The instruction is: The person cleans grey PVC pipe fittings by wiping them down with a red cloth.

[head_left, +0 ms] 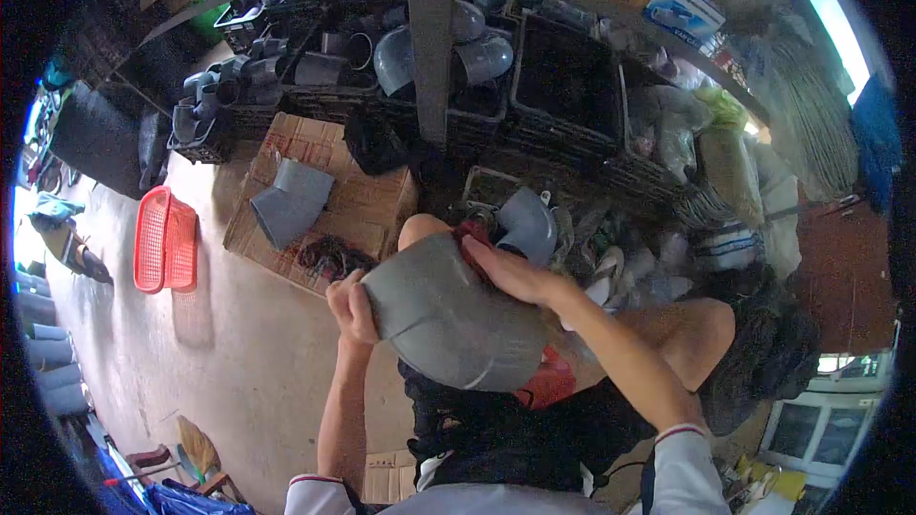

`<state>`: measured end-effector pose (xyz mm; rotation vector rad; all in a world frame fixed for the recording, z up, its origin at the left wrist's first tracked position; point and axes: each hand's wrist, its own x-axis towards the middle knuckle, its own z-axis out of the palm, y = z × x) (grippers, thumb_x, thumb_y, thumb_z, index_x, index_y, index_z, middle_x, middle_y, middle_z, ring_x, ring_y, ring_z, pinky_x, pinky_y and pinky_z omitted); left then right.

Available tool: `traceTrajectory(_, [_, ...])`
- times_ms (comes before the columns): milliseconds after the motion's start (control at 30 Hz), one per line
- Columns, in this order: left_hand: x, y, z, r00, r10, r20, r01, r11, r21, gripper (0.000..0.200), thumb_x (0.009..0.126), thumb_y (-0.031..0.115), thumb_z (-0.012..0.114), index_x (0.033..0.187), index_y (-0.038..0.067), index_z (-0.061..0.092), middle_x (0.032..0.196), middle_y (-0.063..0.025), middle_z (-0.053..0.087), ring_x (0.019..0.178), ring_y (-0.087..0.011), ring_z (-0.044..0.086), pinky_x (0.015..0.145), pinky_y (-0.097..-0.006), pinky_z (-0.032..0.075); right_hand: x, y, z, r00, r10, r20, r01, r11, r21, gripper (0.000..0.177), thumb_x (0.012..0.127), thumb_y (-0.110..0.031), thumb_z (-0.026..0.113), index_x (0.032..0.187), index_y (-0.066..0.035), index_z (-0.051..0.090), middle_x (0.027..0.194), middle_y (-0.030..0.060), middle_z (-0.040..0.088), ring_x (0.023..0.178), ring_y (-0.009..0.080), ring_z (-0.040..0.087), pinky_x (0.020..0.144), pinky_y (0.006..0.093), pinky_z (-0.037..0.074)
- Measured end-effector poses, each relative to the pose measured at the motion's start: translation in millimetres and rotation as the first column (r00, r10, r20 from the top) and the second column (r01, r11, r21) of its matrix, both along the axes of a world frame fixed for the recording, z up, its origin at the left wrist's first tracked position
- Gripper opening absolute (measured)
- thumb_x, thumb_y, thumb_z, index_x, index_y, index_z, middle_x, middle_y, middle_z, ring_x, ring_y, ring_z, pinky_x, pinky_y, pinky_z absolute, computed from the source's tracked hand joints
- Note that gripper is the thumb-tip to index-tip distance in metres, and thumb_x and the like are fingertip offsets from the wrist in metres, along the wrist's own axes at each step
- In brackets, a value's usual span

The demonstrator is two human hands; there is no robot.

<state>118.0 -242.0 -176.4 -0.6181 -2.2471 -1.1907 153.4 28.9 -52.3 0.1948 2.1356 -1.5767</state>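
A large grey plastic pipe elbow (448, 319) rests across my lap, its bend toward me. My left hand (353, 310) grips the elbow's left rim, fingers curled over the edge. At the upper right side of the elbow, my right hand (515, 275) presses a dark red cloth (469, 236) against it; the fingertips are partly hidden by the cloth. Just beyond my right hand lies another grey pipe elbow (528, 224). A third grey elbow (294, 198) sits on a flattened-looking cardboard box (367, 215), with a dark crumpled cloth (329, 256) near the box's front edge.
A red plastic basket (166, 238) stands on the concrete floor to the left. Ahead are black crates (568, 76) and a rack post (431, 48), with several grey fittings around them. Plastic bags (658, 119) crowd the right. A broom (197, 443) lies at lower left.
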Motion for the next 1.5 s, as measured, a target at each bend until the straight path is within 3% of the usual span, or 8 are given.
traceTrajectory(333, [-11.7, -44.5, -88.2, 0.891, -0.042, 0.453, -0.251, 0.785, 0.566, 0.034, 0.098, 0.027, 0.043, 0.107, -0.002, 0.060, 0.090, -0.0107, 0.061, 0.084, -0.0219, 0.057, 0.079, -0.0378, 0.046, 88.7, -0.3, 37.5, 0.967, -0.019, -0.253, -0.028, 0.983, -0.182, 0.048, 0.101, -0.033, 0.042, 0.139, -0.003, 0.041, 0.136, 0.0108, 0.052, 0.126, 0.0234, 0.048, 0.109, 0.0343, 0.033])
traceTrajectory(567, [-27.0, -15.7, -29.3, 0.782, -0.282, 0.556, -0.363, 0.519, 0.774, 0.037, 0.099, 0.028, 0.039, 0.104, -0.002, 0.061, 0.091, -0.0087, 0.061, 0.084, -0.0188, 0.057, 0.079, -0.0358, 0.046, 130.4, -21.4, -16.7, 0.762, -0.446, 0.470, 0.483, -0.093, -0.871, 0.053, 0.103, -0.040, 0.033, 0.144, -0.006, 0.036, 0.145, 0.0118, 0.043, 0.130, 0.0248, 0.045, 0.112, 0.0403, 0.032])
traceTrajectory(700, [-15.0, 2.6, 18.7, 0.740, -0.388, 0.549, -0.418, 0.374, 0.828, 0.039, 0.100, 0.028, 0.037, 0.102, -0.002, 0.062, 0.092, -0.0076, 0.061, 0.084, -0.0170, 0.057, 0.078, -0.0347, 0.047, 119.3, -33.7, 18.4, 0.970, -0.197, 0.143, 0.235, 0.913, -0.335, 0.052, 0.104, -0.039, 0.032, 0.141, -0.004, 0.037, 0.137, 0.0111, 0.048, 0.123, 0.0227, 0.048, 0.107, 0.0371, 0.035])
traceTrajectory(967, [-26.2, -8.9, 20.9, 0.844, -0.171, 0.509, -0.168, 0.816, 0.553, 0.045, 0.102, 0.033, 0.035, 0.109, -0.003, 0.060, 0.095, -0.0079, 0.061, 0.087, -0.0156, 0.057, 0.079, -0.0323, 0.046, 122.0, -36.8, 0.6, 0.946, -0.318, -0.068, 0.194, 0.720, -0.666, 0.087, 0.075, -0.024, 0.082, 0.141, -0.002, 0.030, 0.133, 0.0095, 0.046, 0.122, 0.0188, 0.046, 0.106, 0.0346, 0.035])
traceTrajectory(1200, [8.6, 51.0, 190.6, 0.952, 0.000, 0.306, 0.004, 1.000, -0.012, 0.027, 0.090, 0.018, 0.063, 0.110, 0.002, 0.056, 0.102, -0.0075, 0.058, 0.100, -0.0189, 0.054, 0.086, -0.0317, 0.042, 123.1, -21.8, -36.3, 0.541, -0.494, 0.681, 0.808, 0.079, -0.584, 0.049, 0.083, -0.007, 0.066, 0.129, -0.003, 0.050, 0.129, 0.0116, 0.055, 0.119, 0.0288, 0.053, 0.102, 0.0440, 0.042])
traceTrajectory(1300, [70.0, 39.5, 226.7, 0.518, -0.746, 0.419, 0.706, 0.649, 0.284, 0.034, 0.084, 0.015, 0.067, 0.114, 0.000, 0.059, 0.107, -0.0147, 0.062, 0.099, -0.0281, 0.060, 0.085, -0.0388, 0.048, 112.2, -7.9, -32.2, 0.599, -0.459, 0.656, 0.681, -0.138, -0.719, 0.049, 0.085, -0.010, 0.063, 0.131, -0.004, 0.048, 0.131, 0.0118, 0.054, 0.122, 0.0294, 0.051, 0.104, 0.0452, 0.040])
traceTrajectory(1400, [109.4, 85.2, 239.1, -0.420, -0.906, 0.046, 0.819, -0.357, 0.449, 0.032, 0.092, 0.014, 0.058, 0.122, 0.005, 0.055, 0.111, -0.0173, 0.063, 0.094, -0.0326, 0.065, 0.083, -0.0434, 0.053, 108.0, -7.9, -32.7, 0.637, -0.491, 0.595, 0.621, -0.131, -0.773, 0.051, 0.085, -0.014, 0.062, 0.133, -0.005, 0.047, 0.134, 0.0117, 0.053, 0.125, 0.0290, 0.050, 0.104, 0.0462, 0.039])
traceTrajectory(1500, [121.3, 95.0, 239.8, -0.400, -0.916, 0.039, 0.761, -0.308, 0.571, 0.026, 0.093, 0.014, 0.057, 0.117, 0.007, 0.057, 0.113, -0.0174, 0.061, 0.099, -0.0342, 0.062, 0.086, -0.0450, 0.051, 109.4, -11.7, -35.6, 0.654, -0.481, 0.583, 0.606, -0.128, -0.785, 0.052, 0.085, -0.013, 0.062, 0.134, -0.007, 0.046, 0.133, 0.0112, 0.054, 0.125, 0.0285, 0.050, 0.103, 0.0460, 0.040])
